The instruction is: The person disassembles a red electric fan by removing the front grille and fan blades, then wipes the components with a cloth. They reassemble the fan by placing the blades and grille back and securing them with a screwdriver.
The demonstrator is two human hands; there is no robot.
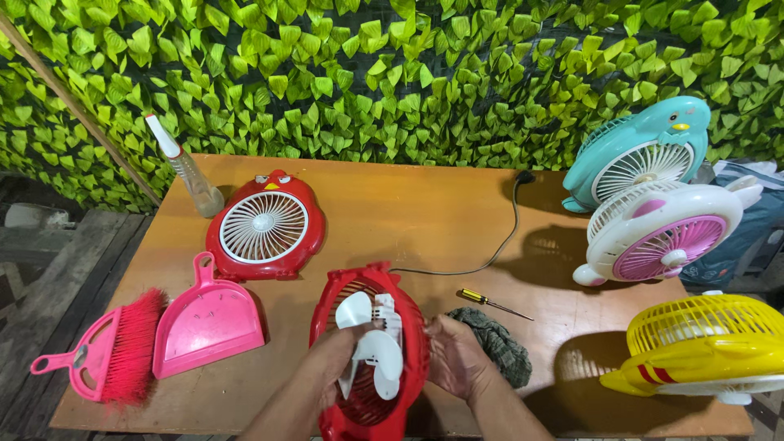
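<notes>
The red fan shell sits at the near edge of the table, about six o'clock in the view, tipped up between both hands with its white blades facing up inside it. The left hand has a closed grip on the white blades at the shell's middle; the right hand has its grip wrapped round the shell's right rim. A thin black cord runs from the shell toward one o'clock. A likely risk: the shell hangs partly over the table edge, so a slack grip could let it drop, and a hard pull on the thin blades could crack them. The small screwdriver at two o'clock of the hands lies loose and could roll. A dark cloth lies just beside the right hand. As for containers, the pink dustpan at nine o'clock looks empty, with a pink brush beside it; the spray bottle at eleven o'clock is clear, its contents hard to tell.
</notes>
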